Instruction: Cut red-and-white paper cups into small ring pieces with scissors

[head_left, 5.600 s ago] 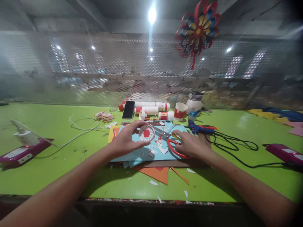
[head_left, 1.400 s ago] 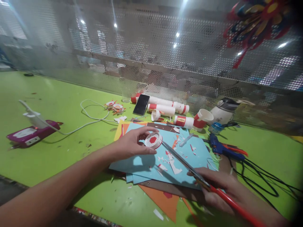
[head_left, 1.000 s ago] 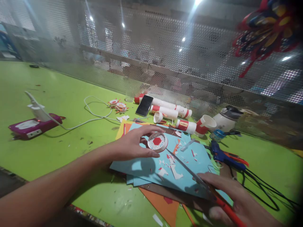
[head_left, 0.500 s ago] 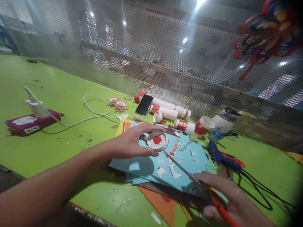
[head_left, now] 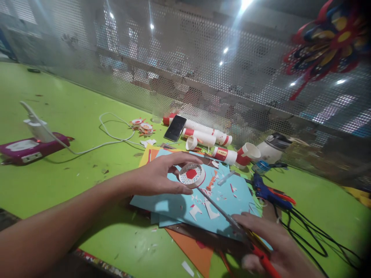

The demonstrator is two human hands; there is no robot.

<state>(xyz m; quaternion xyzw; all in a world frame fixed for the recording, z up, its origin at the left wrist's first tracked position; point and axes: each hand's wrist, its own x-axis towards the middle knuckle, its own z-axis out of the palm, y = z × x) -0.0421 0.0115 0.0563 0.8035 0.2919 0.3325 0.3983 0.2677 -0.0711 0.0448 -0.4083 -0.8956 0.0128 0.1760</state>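
Note:
Between the thumb and fingers of my left hand is a round white paper-cup base, with a red patch and small dots on its face. My right hand grips a pair of scissors by red and yellow handles. The blades look closed, and their tip points at the lower edge of the cup base; whether they touch cannot be made out. Under both hands lie light blue paper sheets, strewn with white, red and orange paper scraps.
Behind the paper are a phone, stacked paper cups and a bottle. A blue glue gun with black cables lies at right. At left, a purple power strip feeds a white cable. A perforated metal screen borders the table.
The cup base is tilted a little differently in my left hand. The whole view has shifted slightly, and the scissors remain beneath the cup base.

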